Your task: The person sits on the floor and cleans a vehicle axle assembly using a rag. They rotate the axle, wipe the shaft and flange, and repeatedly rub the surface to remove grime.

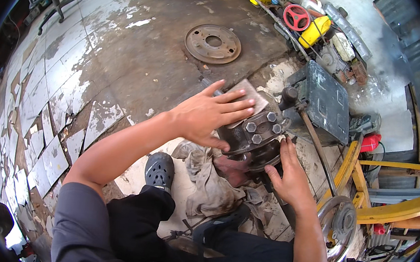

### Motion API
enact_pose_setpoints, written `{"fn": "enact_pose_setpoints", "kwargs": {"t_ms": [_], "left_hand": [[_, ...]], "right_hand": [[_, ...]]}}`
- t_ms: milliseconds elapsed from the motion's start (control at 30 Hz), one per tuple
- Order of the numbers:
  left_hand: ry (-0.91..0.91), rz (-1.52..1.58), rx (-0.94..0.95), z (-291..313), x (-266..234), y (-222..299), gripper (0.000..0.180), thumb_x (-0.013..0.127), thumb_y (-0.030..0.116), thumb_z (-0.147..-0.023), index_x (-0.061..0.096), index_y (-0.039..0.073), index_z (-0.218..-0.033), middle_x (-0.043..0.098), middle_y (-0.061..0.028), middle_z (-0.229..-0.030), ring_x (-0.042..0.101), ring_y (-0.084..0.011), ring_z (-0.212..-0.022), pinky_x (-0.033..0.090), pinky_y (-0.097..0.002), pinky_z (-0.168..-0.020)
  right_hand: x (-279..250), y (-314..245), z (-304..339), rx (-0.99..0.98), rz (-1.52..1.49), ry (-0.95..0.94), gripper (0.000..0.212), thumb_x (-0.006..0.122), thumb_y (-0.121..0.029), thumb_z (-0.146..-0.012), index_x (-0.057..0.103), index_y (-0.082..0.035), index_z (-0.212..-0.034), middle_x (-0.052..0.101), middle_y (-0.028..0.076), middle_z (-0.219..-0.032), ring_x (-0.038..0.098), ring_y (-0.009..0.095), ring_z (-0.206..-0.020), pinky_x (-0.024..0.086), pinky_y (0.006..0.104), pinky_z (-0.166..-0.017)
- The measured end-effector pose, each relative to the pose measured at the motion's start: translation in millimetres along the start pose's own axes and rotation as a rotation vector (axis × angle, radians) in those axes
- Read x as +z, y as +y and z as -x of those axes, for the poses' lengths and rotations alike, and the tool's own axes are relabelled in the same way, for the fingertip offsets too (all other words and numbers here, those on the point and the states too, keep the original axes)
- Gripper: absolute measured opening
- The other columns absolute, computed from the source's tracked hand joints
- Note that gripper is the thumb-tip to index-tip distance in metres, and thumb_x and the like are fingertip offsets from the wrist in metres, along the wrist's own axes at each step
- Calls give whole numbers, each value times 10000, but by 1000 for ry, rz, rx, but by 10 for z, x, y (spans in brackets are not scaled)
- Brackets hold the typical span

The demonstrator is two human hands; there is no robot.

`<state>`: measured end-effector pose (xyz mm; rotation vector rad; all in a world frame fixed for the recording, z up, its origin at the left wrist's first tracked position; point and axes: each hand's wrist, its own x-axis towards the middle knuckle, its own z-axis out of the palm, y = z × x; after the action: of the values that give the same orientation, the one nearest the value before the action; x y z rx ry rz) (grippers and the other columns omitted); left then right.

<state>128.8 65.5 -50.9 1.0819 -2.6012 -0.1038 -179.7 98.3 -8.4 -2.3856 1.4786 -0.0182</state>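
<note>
A dark, greasy wheel hub point(239, 139) with several shiny bolt heads stands in front of me, right of centre. My left hand point(212, 110) lies over its far left side, fingers spread on a worn, pale brown sheet point(255, 96) that looks like sandpaper. Its thumb rests on the hub's near rim. On the near right side, my right hand point(291, 177) grips the hub's edge, thumb apart from the fingers. The hub's underside and the right fingertips are partly hidden. Crumpled grey rags point(204, 186) lie below the hub.
A round rusty plate point(213, 44) lies on the floor ahead. To the right are a dark case point(324, 101), a long metal bar point(317, 146), yellow frames point(394, 209) and a chrome-rimmed wheel point(337, 229). Bottles and engine parts crowd the far right. Broken tiles point(50, 161) cover the left floor.
</note>
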Motion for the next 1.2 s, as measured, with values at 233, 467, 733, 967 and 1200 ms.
{"fn": "enact_pose_setpoints", "kwargs": {"t_ms": [233, 467, 733, 967, 1200], "left_hand": [[17, -79, -39, -138, -53, 70, 1003, 653, 646, -800, 280, 100, -1554, 282, -53, -1620, 203, -258, -1513, 106, -586, -1212], [8, -9, -66, -1, 5, 119, 1003, 642, 659, -803, 291, 91, -1550, 289, -67, -1616, 218, -272, -1508, 115, -588, -1209], [29, -29, -18, -199, -68, 59, 1019, 612, 701, -807, 299, 70, -1544, 289, -77, -1616, 224, -280, -1505, 125, -600, -1203], [-42, -41, -121, 86, -50, 87, 1027, 583, 717, -823, 258, 78, -1559, 278, -80, -1620, 226, -274, -1505, 128, -593, -1204], [-2, -21, -131, 152, 34, 99, 1019, 569, 721, -835, 251, 79, -1561, 285, -85, -1616, 238, -272, -1501, 131, -580, -1207]], "right_hand": [[27, -17, -2, -19, -28, 22, 722, 650, -269, -925, 324, 50, -1485, 261, 280, -1567, 325, 427, -1430, 352, 439, -1140], [23, 24, 7, -31, -50, 24, 720, 652, -267, -924, 329, 53, -1482, 273, 279, -1563, 325, 420, -1431, 355, 436, -1137], [30, -38, -11, -11, -35, 10, 720, 642, -269, -932, 318, 50, -1490, 256, 271, -1575, 298, 408, -1449, 327, 426, -1158], [-6, -13, 4, 1, -21, 7, 729, 642, -283, -933, 315, 44, -1496, 253, 263, -1581, 294, 403, -1453, 324, 423, -1161], [12, -3, -2, -1, -30, 11, 737, 648, -293, -929, 318, 43, -1496, 262, 261, -1578, 305, 401, -1448, 333, 421, -1155]]}}
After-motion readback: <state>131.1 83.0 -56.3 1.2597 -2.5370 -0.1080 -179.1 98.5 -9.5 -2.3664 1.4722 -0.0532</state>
